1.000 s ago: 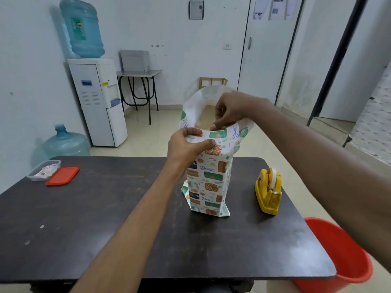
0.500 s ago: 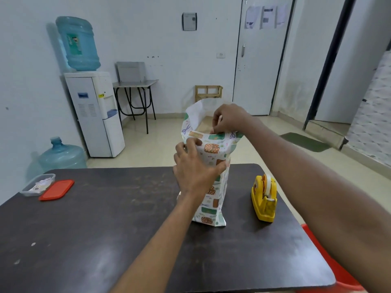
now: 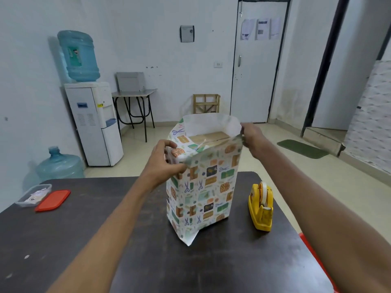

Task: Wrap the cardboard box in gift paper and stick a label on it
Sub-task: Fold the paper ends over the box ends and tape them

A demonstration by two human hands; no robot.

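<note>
A cardboard box stands upright on the dark table, sleeved in patterned gift paper. Only the box's brown top shows inside the open paper end. The paper's white inner side rises behind the box top. My left hand pinches the paper's upper left corner, thumb on the near face. My right hand grips the paper's upper right edge. A pointed paper flap sticks out at the bottom front.
A yellow tape dispenser stands right of the box. At the table's far left lie a clear plastic container and its red lid. A red bucket edge shows past the table's right side.
The paper's open top has been spread wider, exposing the box top. My right hand moved from the top middle out to the right edge; my left hand shifted to the left corner.
</note>
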